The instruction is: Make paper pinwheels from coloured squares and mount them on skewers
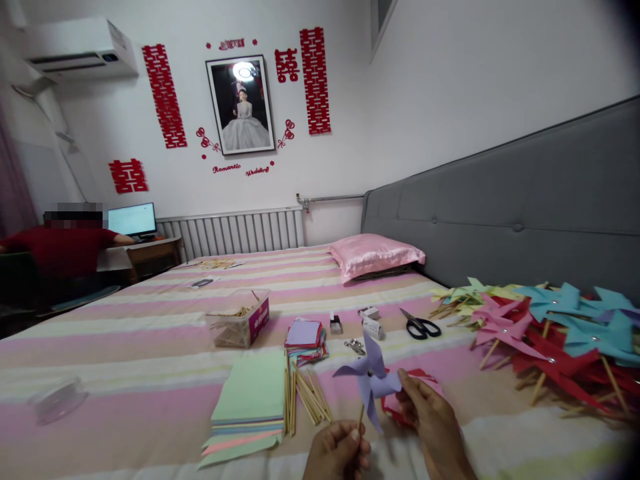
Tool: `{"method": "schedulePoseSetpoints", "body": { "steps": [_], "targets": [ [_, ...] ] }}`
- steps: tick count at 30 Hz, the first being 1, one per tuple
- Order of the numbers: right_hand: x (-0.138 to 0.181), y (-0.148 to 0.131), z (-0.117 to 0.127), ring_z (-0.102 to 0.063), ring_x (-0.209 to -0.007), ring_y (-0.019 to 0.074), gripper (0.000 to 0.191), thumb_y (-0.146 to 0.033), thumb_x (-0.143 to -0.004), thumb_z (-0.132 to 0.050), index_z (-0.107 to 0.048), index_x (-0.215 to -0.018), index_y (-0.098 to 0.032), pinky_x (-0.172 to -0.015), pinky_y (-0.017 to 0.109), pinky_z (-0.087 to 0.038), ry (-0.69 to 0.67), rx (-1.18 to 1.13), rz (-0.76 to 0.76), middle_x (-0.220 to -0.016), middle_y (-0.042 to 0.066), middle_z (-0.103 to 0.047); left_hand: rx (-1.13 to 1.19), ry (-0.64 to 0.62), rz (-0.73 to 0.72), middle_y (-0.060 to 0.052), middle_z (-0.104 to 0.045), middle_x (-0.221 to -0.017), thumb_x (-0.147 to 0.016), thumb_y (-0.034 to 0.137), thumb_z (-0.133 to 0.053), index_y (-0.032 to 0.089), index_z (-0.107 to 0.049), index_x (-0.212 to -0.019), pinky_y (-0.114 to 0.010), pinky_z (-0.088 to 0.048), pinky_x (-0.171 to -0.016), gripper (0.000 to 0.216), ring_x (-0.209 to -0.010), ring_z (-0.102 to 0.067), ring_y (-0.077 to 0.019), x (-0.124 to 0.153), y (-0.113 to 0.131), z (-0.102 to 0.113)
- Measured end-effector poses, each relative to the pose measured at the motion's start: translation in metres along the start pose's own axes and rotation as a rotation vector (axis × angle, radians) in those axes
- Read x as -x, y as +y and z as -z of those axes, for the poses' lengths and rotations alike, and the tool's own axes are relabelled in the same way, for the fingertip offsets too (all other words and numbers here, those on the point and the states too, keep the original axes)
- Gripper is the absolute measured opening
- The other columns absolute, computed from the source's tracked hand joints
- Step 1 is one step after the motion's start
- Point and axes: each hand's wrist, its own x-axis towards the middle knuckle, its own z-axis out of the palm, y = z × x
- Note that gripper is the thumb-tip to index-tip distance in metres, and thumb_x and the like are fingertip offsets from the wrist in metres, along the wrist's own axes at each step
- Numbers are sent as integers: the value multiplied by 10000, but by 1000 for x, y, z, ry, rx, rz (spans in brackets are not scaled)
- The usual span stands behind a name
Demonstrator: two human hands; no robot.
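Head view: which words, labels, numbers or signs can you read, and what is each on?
"Romantic": left wall decal.
"Wedding": right wall decal.
"囍": red cutouts, and repeated down the red strips.
Too small or blurred to read: red lettering above the framed photo, tub label, white boxes, monitor.

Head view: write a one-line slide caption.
The left hand holds a purple pinwheel by its stick while the right hand touches a blade, above a striped bedspread.
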Motion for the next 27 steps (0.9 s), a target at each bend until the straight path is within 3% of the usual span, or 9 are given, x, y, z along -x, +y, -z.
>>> {"method": "schedulePoseSetpoints", "body": {
  "steps": [9, 16, 23, 27],
  "targets": [
    [2, -13, 4, -427, -353, 64, 322, -426, -574, -737, -531, -619, -183, -371, 164, -402, 88, -38, -16, -395, -96, -487, -71, -40, 42, -21, -629, -496, -423, 398, -813, 102, -644, -623, -136, -248, -310, 395, -356, -507, -60, 3, 3, 2],
    [6, -10, -3, -461, -380, 63, 325, -416, -541, -753, -597, -616, -141, -352, 151, -345, -94, 62, -40, -461, -44, -571, -46, -2, 2, -7, -633, -510, -446, 387, -811, 113, -638, -659, -136, -280, -314, 388, -376, -516, -58, -2, 0, 5],
    [2, -11, -1, -606, -610, 173, 273, -348, -523, -773, -685, -674, -139, -548, 228, -475, -98, 114, 43, -582, 10, -676, -27, 8, 16, -13, -624, -480, -400, 393, -824, 106, -639, -627, -136, -262, -292, 410, -352, -507, -63, -4, -3, 4],
    [1, -12, 1, -622, -647, 203, 281, -362, -553, -753, -685, -716, -144, -582, 264, -490, -76, 152, 86, -636, 27, -693, -18, 1, 24, -21, -627, -486, -407, 384, -824, 101, -643, -624, -139, -254, -297, 400, -354, -507, -66, -2, 0, 4]
  ]
}}
